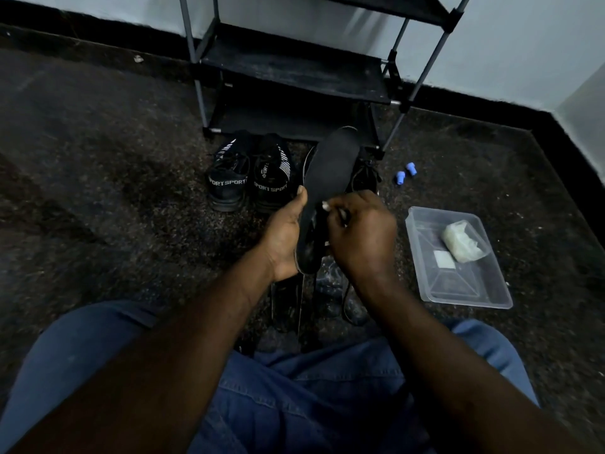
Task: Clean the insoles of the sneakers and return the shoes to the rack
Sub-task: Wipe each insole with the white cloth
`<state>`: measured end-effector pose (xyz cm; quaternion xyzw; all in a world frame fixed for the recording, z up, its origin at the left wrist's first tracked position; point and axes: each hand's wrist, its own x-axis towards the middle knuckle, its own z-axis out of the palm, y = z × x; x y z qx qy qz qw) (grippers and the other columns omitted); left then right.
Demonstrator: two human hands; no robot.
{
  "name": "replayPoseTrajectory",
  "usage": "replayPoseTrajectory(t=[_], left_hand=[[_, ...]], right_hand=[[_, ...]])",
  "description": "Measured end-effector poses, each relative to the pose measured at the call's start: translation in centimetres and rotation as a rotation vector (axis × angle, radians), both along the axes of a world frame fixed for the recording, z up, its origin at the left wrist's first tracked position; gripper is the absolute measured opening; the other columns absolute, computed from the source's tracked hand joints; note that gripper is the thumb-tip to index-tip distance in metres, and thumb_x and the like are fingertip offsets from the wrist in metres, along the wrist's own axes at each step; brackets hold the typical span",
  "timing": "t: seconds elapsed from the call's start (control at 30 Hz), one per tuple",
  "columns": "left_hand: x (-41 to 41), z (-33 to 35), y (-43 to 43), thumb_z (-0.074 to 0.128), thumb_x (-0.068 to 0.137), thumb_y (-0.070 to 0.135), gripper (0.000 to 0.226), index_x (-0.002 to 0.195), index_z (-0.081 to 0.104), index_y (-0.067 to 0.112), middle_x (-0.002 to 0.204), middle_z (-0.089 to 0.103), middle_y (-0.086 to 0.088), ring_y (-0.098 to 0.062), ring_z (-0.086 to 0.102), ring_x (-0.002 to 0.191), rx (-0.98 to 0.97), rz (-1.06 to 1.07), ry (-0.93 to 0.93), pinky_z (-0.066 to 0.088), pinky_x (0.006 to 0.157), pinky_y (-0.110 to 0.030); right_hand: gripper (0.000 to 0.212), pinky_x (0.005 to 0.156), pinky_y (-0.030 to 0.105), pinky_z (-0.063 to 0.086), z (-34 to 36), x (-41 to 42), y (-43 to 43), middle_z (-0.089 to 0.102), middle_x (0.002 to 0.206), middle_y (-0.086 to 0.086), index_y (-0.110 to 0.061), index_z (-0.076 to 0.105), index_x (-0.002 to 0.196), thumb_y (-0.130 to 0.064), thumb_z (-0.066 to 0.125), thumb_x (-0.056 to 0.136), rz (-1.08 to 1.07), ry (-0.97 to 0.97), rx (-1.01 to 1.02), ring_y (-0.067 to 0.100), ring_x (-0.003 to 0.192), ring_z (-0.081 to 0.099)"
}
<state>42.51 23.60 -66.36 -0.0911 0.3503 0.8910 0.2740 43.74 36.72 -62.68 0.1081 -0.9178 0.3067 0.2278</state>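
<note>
My left hand (284,239) grips a black insole (329,173) by its heel end, thumb along the left edge, toe end pointing up and away. My right hand (361,234) is curled over the insole's lower part and pinches a small pale thing against it; what it is cannot be told. A pair of black sneakers (250,178) with white "SPORT" lettering stands on the floor before the black shoe rack (294,70). Another dark shoe (365,176) sits partly hidden behind the insole.
A clear plastic tray (471,293) holding a whitish bag and a small white square lies on the floor at the right. Two small blue caps (405,173) lie near the rack's right leg. More dark insoles (288,303) lie on the floor under my hands. Speckled dark floor surrounds everything.
</note>
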Motion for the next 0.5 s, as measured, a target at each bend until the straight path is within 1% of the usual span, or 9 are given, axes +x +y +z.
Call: replayPoseTrajectory(t=[0.07,0.13,0.23,0.27,0.3,0.33,0.37,0.47,0.5], left_hand=[[-0.1,0.0,0.0,0.031,0.105,0.062,0.063,0.135,0.06,0.014,0.111,0.072,-0.007,-0.021,0.068,0.098,0.018,0.006,-0.011,0.052,0.087,-0.035],[-0.3,-0.3,0.0,0.031,0.106,0.061,0.063,0.129,0.065,0.012,0.11,0.071,-0.009,-0.022,0.067,0.096,0.028,0.047,-0.032,0.049,0.087,-0.035],[-0.3,-0.3,-0.2,0.025,0.102,0.068,0.082,0.117,0.075,0.005,0.116,0.071,-0.016,-0.028,0.064,0.107,0.031,0.043,-0.071,0.045,0.101,-0.04],[-0.5,-0.4,-0.3,0.023,0.102,0.069,0.085,0.117,0.075,0.004,0.121,0.071,-0.018,-0.031,0.064,0.112,0.021,0.035,-0.068,0.042,0.106,-0.043],[-0.5,-0.2,-0.4,0.021,0.102,0.068,0.084,0.125,0.071,0.004,0.128,0.068,-0.018,-0.033,0.062,0.117,0.014,0.038,-0.061,0.041,0.108,-0.047],[-0.6,-0.1,-0.5,0.021,0.103,0.065,0.08,0.137,0.062,0.006,0.137,0.063,-0.018,-0.035,0.06,0.121,0.016,0.059,-0.055,0.041,0.108,-0.05],[-0.5,0.2,-0.5,0.021,0.104,0.063,0.076,0.142,0.055,0.007,0.142,0.058,-0.017,-0.037,0.059,0.122,0.027,0.087,-0.054,0.042,0.108,-0.051],[-0.3,0.5,-0.5,0.025,0.105,0.06,0.07,0.131,0.06,0.005,0.135,0.063,-0.018,-0.038,0.065,0.114,0.052,0.133,-0.063,0.047,0.106,-0.047],[-0.2,0.6,-0.5,0.026,0.106,0.059,0.069,0.132,0.06,0.005,0.136,0.063,-0.018,-0.038,0.067,0.112,0.055,0.137,-0.06,0.051,0.103,-0.047]], right_hand=[[0.014,0.072,0.029,0.051,-0.1,-0.4,0.2,0.069,0.091,0.006,-0.013,0.079,0.091,-0.009,0.069,0.082,0.01,-0.027,0.045,0.024,0.083,0.065],[0.012,0.069,0.027,0.05,-0.9,0.0,0.2,0.067,0.089,0.007,-0.011,0.079,0.086,-0.005,0.069,0.082,0.038,-0.058,0.114,0.026,0.079,0.064],[0.012,0.069,0.035,0.053,-2.2,1.3,0.1,0.065,0.086,0.009,-0.008,0.077,0.082,-0.003,0.067,0.08,0.098,-0.09,0.136,0.027,0.08,0.063],[0.012,0.07,0.036,0.053,-2.6,2.0,0.0,0.065,0.087,0.008,-0.008,0.077,0.083,-0.004,0.066,0.08,0.112,-0.104,0.136,0.027,0.081,0.063],[0.013,0.072,0.035,0.052,-2.9,2.8,-0.1,0.066,0.088,0.008,-0.01,0.078,0.084,-0.005,0.067,0.079,0.117,-0.123,0.135,0.026,0.082,0.063],[0.014,0.073,0.032,0.052,-3.1,3.6,-0.2,0.067,0.09,0.007,-0.012,0.079,0.086,-0.006,0.068,0.079,0.118,-0.14,0.133,0.025,0.082,0.063],[0.015,0.073,0.031,0.05,-3.4,4.4,-0.3,0.068,0.09,0.007,-0.013,0.079,0.089,-0.007,0.069,0.079,0.123,-0.154,0.132,0.024,0.082,0.064],[0.014,0.074,0.029,0.047,-3.8,6.2,-0.6,0.068,0.091,0.005,-0.015,0.077,0.094,-0.009,0.072,0.082,0.18,-0.171,0.107,0.023,0.083,0.062],[0.013,0.075,0.03,0.047,-3.8,6.4,-0.5,0.067,0.091,0.005,-0.015,0.077,0.094,-0.009,0.073,0.083,0.188,-0.159,0.094,0.022,0.084,0.062]])
